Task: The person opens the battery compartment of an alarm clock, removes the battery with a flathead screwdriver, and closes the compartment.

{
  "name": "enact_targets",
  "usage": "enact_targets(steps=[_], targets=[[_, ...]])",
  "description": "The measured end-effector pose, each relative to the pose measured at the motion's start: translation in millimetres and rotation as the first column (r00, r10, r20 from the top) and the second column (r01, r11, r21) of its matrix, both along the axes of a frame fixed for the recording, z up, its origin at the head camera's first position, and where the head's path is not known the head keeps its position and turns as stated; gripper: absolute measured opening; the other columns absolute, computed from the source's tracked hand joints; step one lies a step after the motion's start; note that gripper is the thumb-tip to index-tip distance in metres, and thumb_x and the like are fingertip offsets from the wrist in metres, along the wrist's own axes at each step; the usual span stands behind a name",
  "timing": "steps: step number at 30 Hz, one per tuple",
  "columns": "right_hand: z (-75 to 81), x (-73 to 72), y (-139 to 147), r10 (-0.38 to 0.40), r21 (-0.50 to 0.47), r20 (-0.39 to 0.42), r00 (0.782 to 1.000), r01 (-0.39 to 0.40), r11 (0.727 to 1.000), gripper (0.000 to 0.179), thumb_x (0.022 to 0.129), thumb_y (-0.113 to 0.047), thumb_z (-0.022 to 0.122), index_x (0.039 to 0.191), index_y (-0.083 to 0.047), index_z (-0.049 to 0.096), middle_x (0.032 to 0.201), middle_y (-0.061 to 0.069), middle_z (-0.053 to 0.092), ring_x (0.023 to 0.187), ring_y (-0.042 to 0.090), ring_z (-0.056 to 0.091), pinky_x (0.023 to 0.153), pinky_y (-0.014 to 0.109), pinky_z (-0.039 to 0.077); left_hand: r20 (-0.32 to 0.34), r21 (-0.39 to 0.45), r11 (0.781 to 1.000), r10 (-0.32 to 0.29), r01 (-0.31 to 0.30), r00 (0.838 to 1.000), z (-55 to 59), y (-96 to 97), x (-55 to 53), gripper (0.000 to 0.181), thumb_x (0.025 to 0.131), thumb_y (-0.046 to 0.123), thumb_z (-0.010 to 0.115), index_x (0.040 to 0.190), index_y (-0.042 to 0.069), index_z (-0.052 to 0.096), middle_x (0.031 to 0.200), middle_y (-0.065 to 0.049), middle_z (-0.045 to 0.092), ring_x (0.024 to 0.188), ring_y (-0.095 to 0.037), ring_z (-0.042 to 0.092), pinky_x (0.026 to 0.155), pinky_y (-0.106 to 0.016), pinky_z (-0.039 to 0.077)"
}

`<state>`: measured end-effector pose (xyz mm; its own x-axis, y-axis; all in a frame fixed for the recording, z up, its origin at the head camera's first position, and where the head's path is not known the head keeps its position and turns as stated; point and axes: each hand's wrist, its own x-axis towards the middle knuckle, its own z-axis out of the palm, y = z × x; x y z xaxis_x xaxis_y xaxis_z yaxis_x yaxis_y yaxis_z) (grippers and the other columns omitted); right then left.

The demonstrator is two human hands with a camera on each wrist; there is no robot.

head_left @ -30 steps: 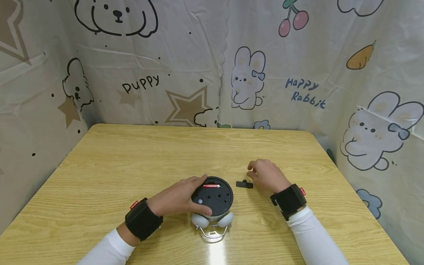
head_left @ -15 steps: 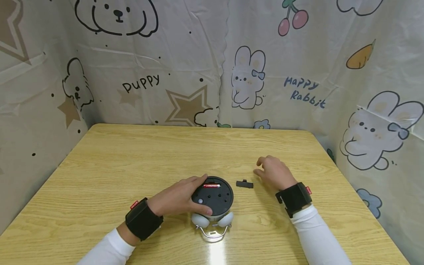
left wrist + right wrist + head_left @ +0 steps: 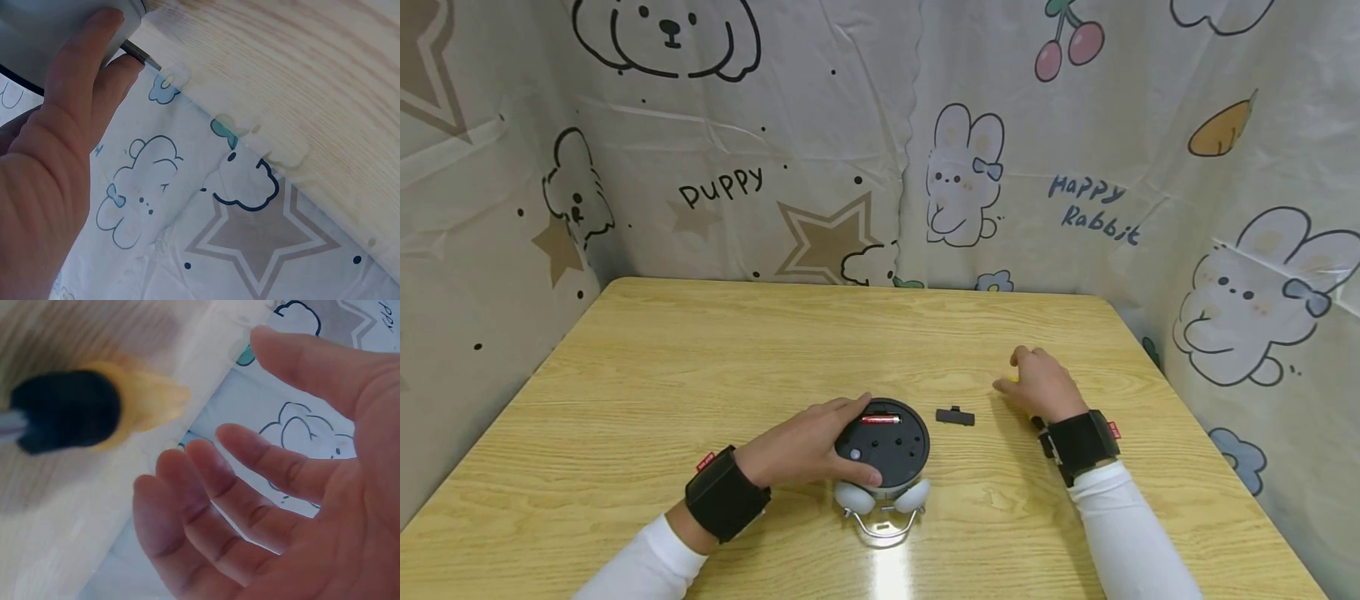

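A round twin-bell alarm clock (image 3: 891, 457) stands with its black back upward, bells and handle towards the person. Its battery compartment is uncovered and holds a red battery (image 3: 881, 419). My left hand (image 3: 808, 446) grips the clock's left side, thumb on the back and fingers round the edge. To the right lies the small black battery cover (image 3: 955, 416). My right hand (image 3: 1045, 386) hovers further right, fingers loosely bent and apart. Near it in the right wrist view is a screwdriver (image 3: 140, 403) with yellow handle, black collar and metal shaft, blurred and mostly hidden in the head view.
The light wooden table (image 3: 715, 350) reaches back to a printed fabric curtain (image 3: 820, 125) that hangs behind and at both sides. Black wrist bands with cameras (image 3: 727, 494) sit on both forearms.
My right hand has moved rightward, away from the battery cover, to beside the yellow-handled screwdriver. The left hand and the alarm clock have stayed put.
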<state>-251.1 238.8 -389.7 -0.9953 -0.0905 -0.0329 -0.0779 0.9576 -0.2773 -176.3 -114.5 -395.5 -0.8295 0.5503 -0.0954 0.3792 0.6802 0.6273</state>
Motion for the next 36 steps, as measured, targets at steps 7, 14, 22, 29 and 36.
enact_targets(steps=[7,14,22,29,36], targets=[[-3.6,-1.7,6.5,-0.015,0.024,0.054,0.998,0.013,1.0,0.047,0.097,-0.035,0.071,0.113,0.009,0.064,0.1,0.022,0.066,0.08,0.028,0.06,0.07,0.041,0.051,0.0,0.0,1.0,-0.001,0.001,1.0,-1.4,1.3,-1.1,0.114,0.078,0.066,0.082,0.163,0.008,0.033,0.159,-0.019,0.047,0.146,-0.037,0.048,0.113,-0.052,0.045],[-7.6,-2.9,10.6,-0.022,0.005,0.084,0.996,0.022,1.0,0.043,0.096,-0.034,0.07,0.064,-0.011,0.052,0.057,-0.002,0.038,0.049,0.015,0.046,0.049,0.026,0.035,0.008,0.003,1.0,0.002,-0.002,1.0,-1.0,2.4,-1.9,0.114,0.078,0.066,0.082,0.163,0.008,0.032,0.159,-0.019,0.047,0.144,-0.035,0.05,0.112,-0.052,0.046],[-9.4,-3.9,13.0,0.006,0.03,0.064,0.998,-0.008,1.0,0.05,0.097,-0.026,0.067,0.054,-0.017,0.045,0.049,-0.005,0.035,0.044,0.014,0.045,0.048,0.025,0.034,0.013,0.003,1.0,0.001,-0.001,1.0,-0.4,2.5,-2.1,0.115,0.078,0.065,0.082,0.163,0.008,0.031,0.159,-0.019,0.047,0.144,-0.035,0.05,0.112,-0.052,0.046],[-6.0,-5.3,10.5,0.012,-0.005,0.023,1.0,-0.012,1.0,0.036,0.101,-0.022,0.062,0.069,-0.009,0.051,0.059,0.0,0.04,0.05,0.016,0.045,0.051,0.027,0.035,0.036,0.005,1.0,0.012,-0.013,0.999,-1.4,1.6,-1.5,0.115,0.077,0.066,0.082,0.164,0.01,0.031,0.16,-0.018,0.046,0.143,-0.034,0.05,0.112,-0.052,0.047],[3.7,-2.6,6.5,0.01,-0.042,0.021,1.0,-0.009,0.999,0.028,0.108,-0.02,0.052,0.105,0.007,0.057,0.07,0.009,0.053,0.055,0.018,0.051,0.052,0.027,0.038,-0.003,0.006,1.0,-0.009,0.009,1.0,-1.2,1.2,-2.2,0.114,0.077,0.065,0.082,0.163,0.008,0.032,0.159,-0.018,0.048,0.144,-0.034,0.05,0.112,-0.05,0.047]])
